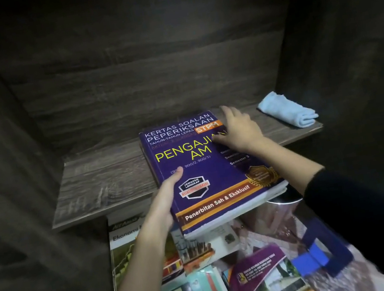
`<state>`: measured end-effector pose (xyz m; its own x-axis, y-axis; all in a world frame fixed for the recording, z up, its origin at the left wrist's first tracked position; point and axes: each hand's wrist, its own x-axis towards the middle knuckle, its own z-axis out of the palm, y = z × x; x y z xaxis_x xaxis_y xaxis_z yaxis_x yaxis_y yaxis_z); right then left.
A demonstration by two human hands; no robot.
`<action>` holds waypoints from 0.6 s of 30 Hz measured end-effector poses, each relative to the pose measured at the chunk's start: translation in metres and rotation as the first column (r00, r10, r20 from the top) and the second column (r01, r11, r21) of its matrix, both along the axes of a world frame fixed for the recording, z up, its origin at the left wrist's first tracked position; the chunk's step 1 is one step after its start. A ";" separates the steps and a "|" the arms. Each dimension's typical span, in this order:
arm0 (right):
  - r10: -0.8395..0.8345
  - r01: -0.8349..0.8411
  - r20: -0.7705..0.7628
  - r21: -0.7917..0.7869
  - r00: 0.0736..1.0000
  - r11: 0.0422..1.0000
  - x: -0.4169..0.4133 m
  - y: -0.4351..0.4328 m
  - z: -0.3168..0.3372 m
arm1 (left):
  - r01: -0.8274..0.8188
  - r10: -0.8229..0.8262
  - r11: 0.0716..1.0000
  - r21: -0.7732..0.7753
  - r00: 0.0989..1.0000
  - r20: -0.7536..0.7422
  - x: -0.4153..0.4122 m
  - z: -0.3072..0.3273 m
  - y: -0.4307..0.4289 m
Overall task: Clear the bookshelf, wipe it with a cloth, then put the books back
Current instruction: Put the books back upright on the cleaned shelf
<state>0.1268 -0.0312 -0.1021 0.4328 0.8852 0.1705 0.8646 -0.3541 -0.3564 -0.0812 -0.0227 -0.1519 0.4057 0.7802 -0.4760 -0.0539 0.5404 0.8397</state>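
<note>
A thick purple book [204, 168] with yellow lettering lies flat, its far half on the dark wooden shelf [105, 179] and its near half jutting over the front edge. My left hand [162, 205] grips the book's left edge, thumb on the cover. My right hand [239, 130] rests on the cover's far right part with fingers spread. A folded light blue cloth [288, 111] lies at the shelf's right end, apart from both hands.
Below the shelf edge several books and booklets lie spread out: an economics book [125, 236] at left, a purple booklet [259, 273], a blue object [323, 252] at right. Dark wooden walls close in the shelf at the back and both sides.
</note>
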 end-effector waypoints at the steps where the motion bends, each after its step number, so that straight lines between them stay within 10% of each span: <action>1: 0.094 -0.095 0.017 0.077 0.995 0.992 -0.009 -0.017 0.000 | 0.004 -0.004 1.000 0.002 1.000 -0.005 0.000 0.002 -0.001; 4: 0.343 -0.321 -0.090 0.201 0.935 0.926 -0.033 -0.076 -0.012 | 0.022 -0.021 1.000 0.013 1.000 -0.010 -0.001 0.004 -0.001; 7: 0.404 -0.427 0.148 0.196 0.903 0.883 -0.046 -0.125 -0.043 | 0.027 -0.026 0.999 0.027 0.999 -0.042 -0.002 0.006 -0.003; 11: 0.292 -0.444 0.580 0.136 0.761 0.886 -0.055 -0.135 -0.091 | 0.002 0.001 0.999 0.036 0.998 -0.065 0.000 0.010 -0.005; 18: -0.034 -0.424 0.689 0.484 0.724 0.766 -0.051 -0.113 -0.080 | -0.030 0.031 0.999 0.045 0.999 -0.022 0.003 0.019 -0.011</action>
<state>0.0753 -0.1444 -0.1824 -0.1547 0.5535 0.8184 0.9701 -0.0717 0.2319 -0.0781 -0.0334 -0.1328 0.3705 0.8128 -0.4495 -0.0503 0.5008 0.8641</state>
